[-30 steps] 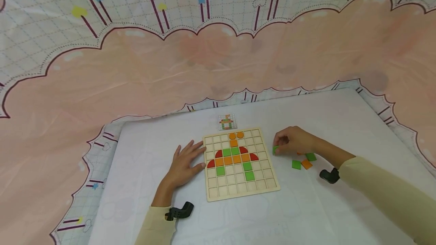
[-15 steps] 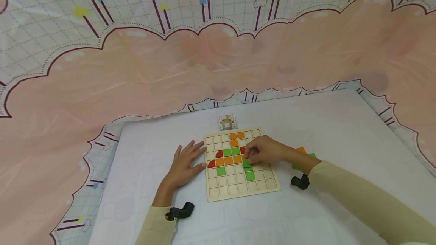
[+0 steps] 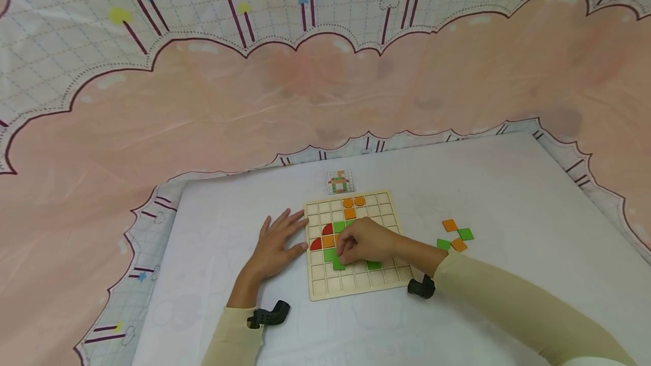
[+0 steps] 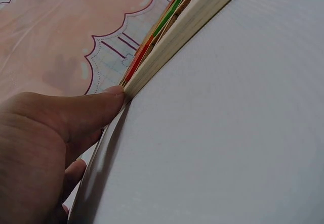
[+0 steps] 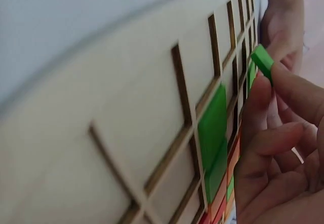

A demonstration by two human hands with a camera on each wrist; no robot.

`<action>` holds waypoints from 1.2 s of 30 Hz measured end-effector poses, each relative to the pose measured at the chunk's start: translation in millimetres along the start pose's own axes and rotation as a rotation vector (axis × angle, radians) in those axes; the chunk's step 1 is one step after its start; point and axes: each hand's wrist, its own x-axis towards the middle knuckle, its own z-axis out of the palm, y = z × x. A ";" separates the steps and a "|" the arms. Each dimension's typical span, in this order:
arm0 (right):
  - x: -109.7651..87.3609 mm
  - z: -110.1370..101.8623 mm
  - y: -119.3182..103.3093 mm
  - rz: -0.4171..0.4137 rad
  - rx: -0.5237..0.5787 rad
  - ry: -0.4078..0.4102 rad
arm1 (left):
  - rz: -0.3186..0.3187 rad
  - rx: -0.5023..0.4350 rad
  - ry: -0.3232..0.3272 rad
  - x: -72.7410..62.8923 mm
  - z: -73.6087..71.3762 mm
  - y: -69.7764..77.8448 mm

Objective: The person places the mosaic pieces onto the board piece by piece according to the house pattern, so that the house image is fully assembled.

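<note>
A wooden grid board [image 3: 325,290] lies on the white table, bearing green, orange and red tiles. My right hand [image 3: 368,242] is over its middle and pinches a green square tile [image 5: 262,62] between thumb and finger. In the head view that tile overlaps the cells just below and right of another green tile [image 3: 329,255] set in the board. My left hand [image 3: 278,246] lies with fingers spread at the board's left side, its thumb [image 4: 109,105] touching the edge. Part of the pattern is hidden beneath my right hand.
A small pattern card [image 3: 340,182] lies just beyond the board. To the right are loose square tiles, including an orange tile [image 3: 450,225] and a green tile [image 3: 465,234]. A cloud-patterned cloth [image 3: 325,95] hangs behind the table.
My right hand has carried the green tile from the table right of the board leftward to the board's lower middle. My left hand has stayed at the edge.
</note>
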 end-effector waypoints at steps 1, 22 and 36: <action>0.8 2.2 -1.0 0.003 0.001 0.003 | 0.000 0.001 -0.001 0.1 -0.3 0.2; 7.1 21.6 -11.5 -0.012 -0.120 0.056 | 0.011 0.014 0.005 -0.2 -0.3 -2.1; 6.9 21.9 -9.2 0.015 -0.115 0.096 | 0.011 0.011 0.006 -0.1 -0.4 -2.2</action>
